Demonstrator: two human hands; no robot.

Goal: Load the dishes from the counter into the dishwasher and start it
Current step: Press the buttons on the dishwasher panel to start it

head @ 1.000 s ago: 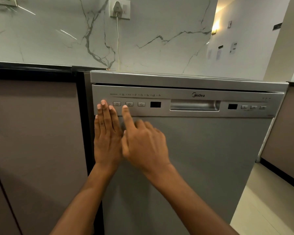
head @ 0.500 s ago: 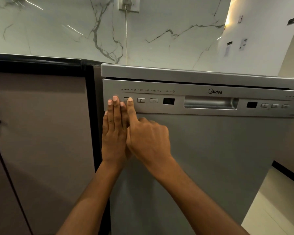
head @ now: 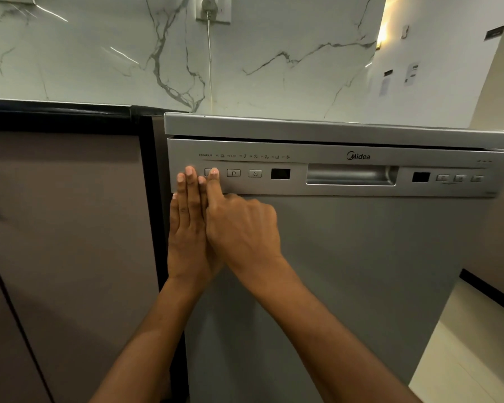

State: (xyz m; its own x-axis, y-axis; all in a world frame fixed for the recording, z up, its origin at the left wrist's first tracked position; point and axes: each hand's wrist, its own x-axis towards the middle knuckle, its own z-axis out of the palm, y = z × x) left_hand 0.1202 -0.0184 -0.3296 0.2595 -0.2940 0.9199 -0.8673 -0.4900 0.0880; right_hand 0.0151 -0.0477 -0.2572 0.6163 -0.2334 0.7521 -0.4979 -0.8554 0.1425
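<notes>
dishwasher (head: 361,271) door closed, beside brown cabinet (head: 64,228). left hand (head: 186,234) flat on door's left edge, fingers straight, pressed together, tips on control panel (head: 274,187). right hand (head: 242,228) touches it; index finger (head: 214,186) extended onto leftmost button (head: 206,172), others curled.

One dishwasher (head: 346,271); one left hand (head: 186,228); one right hand (head: 242,228); six panel buttons (head: 233,173); two dark displays (head: 280,173); one recessed handle (head: 351,175); one wall socket (head: 214,8).

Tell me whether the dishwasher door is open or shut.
Shut. The door stands upright, its control panel tucked close under the top, and nothing of the inside shows.
</notes>
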